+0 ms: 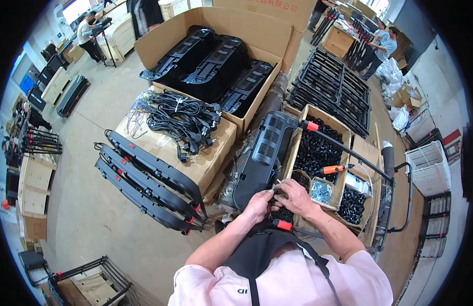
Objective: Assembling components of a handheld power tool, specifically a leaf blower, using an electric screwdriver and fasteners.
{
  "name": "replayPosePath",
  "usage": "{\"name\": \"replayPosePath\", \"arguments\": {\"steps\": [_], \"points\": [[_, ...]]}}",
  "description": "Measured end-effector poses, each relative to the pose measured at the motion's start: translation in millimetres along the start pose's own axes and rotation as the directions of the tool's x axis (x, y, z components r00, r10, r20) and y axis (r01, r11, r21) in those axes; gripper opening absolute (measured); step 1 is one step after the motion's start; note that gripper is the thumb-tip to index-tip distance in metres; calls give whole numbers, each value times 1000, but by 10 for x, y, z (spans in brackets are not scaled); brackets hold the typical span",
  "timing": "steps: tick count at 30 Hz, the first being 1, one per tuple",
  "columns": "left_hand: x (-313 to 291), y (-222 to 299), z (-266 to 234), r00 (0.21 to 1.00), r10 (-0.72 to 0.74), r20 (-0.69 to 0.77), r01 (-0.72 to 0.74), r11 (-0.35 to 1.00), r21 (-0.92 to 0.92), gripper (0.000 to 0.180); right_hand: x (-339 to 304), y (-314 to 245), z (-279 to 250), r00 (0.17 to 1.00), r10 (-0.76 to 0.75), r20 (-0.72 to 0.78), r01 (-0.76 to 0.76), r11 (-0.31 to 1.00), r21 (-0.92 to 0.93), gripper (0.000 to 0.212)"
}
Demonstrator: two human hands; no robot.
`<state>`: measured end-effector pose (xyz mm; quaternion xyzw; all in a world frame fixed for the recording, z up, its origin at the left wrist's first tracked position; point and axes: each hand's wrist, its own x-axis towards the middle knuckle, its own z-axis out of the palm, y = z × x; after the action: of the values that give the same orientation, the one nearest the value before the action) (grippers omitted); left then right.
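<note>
My left hand [258,205] and my right hand [293,197] meet at the near end of a long black vented plastic housing [262,153] that lies in front of me. The fingers of both hands pinch a small part and a thin wire at the housing's edge; the part is too small to tell. Right beside my hands stands a cardboard box [304,118] filled with small black parts. An orange-handled screwdriver [334,169] lies across that box, just beyond my right hand. A small bag of screws [321,191] sits next to it.
A pile of black power cords [183,118] lies on a carton to the left. Black panels [145,178] with red clips lean against it. A big open carton [216,61] holds more black housings. Black metal frames [331,86] are stacked behind. Other people work far off.
</note>
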<state>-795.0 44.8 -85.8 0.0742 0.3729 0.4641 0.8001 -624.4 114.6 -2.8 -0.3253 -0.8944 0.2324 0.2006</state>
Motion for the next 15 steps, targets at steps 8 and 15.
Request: {"name": "replayPosePath", "arguments": {"steps": [8,15], "points": [[-397,67,-159,993,93,-75,-89,995,48,27,415,-30,280,999,-35,2,35,999,21,28],[-670,0,-276,996,57,70,-57,998,9,32,917,-128,682,989,-149,-22,150,988,29,29]]}}
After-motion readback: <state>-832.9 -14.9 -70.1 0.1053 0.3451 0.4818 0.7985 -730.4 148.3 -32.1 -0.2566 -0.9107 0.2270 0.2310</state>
